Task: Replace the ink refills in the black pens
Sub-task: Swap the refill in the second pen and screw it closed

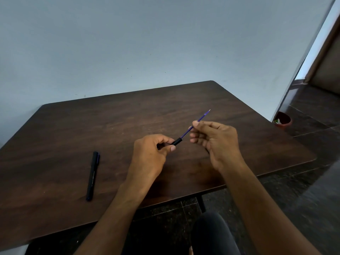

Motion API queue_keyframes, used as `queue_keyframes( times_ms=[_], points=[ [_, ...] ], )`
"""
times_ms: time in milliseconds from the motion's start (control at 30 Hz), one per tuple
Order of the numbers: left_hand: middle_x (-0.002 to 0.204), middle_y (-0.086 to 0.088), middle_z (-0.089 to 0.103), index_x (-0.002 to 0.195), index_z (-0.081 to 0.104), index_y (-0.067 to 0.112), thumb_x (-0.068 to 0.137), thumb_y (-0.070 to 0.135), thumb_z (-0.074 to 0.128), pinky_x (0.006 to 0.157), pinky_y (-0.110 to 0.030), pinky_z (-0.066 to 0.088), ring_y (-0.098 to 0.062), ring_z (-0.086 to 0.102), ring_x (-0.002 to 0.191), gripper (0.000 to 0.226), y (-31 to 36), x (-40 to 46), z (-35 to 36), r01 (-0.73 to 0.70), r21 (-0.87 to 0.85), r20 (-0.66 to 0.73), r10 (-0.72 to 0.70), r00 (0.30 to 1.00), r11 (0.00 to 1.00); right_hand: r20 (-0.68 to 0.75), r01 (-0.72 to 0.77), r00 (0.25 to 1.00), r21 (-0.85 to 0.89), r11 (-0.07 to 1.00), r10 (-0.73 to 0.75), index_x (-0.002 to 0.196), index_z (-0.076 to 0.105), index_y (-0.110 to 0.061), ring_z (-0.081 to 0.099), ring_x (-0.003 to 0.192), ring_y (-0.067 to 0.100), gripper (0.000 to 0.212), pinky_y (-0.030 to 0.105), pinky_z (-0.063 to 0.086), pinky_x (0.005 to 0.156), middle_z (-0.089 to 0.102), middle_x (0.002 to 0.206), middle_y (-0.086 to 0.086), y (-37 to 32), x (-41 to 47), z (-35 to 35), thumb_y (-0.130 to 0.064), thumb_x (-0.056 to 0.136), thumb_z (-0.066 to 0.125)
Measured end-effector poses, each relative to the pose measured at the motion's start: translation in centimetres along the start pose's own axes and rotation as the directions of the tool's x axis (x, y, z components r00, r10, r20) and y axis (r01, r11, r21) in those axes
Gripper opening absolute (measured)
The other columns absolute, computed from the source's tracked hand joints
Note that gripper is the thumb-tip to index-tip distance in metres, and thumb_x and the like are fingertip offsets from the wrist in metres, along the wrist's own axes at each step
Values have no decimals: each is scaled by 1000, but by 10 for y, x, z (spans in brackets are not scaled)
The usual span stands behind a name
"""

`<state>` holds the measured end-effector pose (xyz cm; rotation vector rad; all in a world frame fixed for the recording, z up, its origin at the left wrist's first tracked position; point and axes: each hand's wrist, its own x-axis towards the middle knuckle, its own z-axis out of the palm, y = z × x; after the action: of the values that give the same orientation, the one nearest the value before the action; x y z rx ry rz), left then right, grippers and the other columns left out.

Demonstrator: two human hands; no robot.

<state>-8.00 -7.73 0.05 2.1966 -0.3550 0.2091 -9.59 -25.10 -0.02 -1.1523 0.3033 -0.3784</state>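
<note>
Gripping the black pen barrel in the left hand, fingers curled closed around it, thumb pressing along its near side, only the open end of the barrel poking out past the knuckles. Pinching the purple refill with the right hand, thumb and forefinger closed on the thin rod partway along its length, the other fingers folded loosely underneath. Holding both above the middle of the dark wooden counter, not touching its surface. Keeping the refill's lower end in the mouth of the barrel, the rod slanting up and away to the right, its pale pointed tip standing clear beyond the right hand. Lining up barrel and refill along one diagonal, hands just beside each other with a short stretch of purple showing between them. Leaving a second black pen lying flat on the counter well to the left of the hands, whole, with its clip end pointing toward the far edge. Showing a small reddish pot on the dark floor past the counter's right corner, and a dark-clad knee under the near edge.
</note>
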Motion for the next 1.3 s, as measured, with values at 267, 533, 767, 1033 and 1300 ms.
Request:
queue_keyframes(
  times_ms=[267, 533, 767, 1033, 1300],
  points=[
    [84, 20, 69, 100, 78, 30, 86, 25, 77, 64, -3, 38, 8, 60, 81, 15, 8, 3, 10, 22, -5, 25, -22, 999, 1000, -117, 128, 975, -401, 907, -190, 76, 76, 1, 56, 45, 14, 11, 26, 50, 47, 66, 59, 11, -34, 38, -37, -5, 85, 76],
    [81, 21, 65, 102, 78, 25, 85, 23, 78, 67, -8, 41, 6, 59, 79, 17, 18, 5, 30, 47, -1, 103, -47, 994, 999, -91, -100, 995, -914, 392, 43, 92, 79, 2, 74, 82, 28, 26, 41, 62, 80, 77, 88, 17, -4, 55, -40, -20, 78, 84],
    [81, 19, 65, 104, 79, 24, 85, 23, 78, 60, -1, 37, 10, 56, 75, 19, 19, 6, 32, 36, 36, 93, -40, 995, 999, -72, -78, 997, -944, 321, 31, 96, 79, -3, 72, 94, 27, 31, 42, 60, 86, 77, 93, 14, 3, 56, -32, -31, 82, 82],
    [89, 18, 69, 106, 78, 25, 86, 23, 76, 60, 0, 38, 13, 54, 74, 20, 19, 6, 28, 24, 58, 102, -30, 994, 998, -29, -36, 999, -956, 292, 29, 95, 79, -4, 72, 90, 23, 41, 41, 59, 86, 77, 93, 11, 0, 41, -30, -43, 84, 78],
    [96, 15, 71, 108, 77, 26, 88, 24, 74, 71, -4, 37, 9, 55, 81, 20, 17, 4, 24, 50, 48, 102, -55, 993, 998, -47, -51, 999, -949, 310, 21, 94, 79, -4, 72, 89, 22, 37, 40, 60, 85, 76, 92, 11, -4, 36, -29, -40, 85, 78]
  ],
)
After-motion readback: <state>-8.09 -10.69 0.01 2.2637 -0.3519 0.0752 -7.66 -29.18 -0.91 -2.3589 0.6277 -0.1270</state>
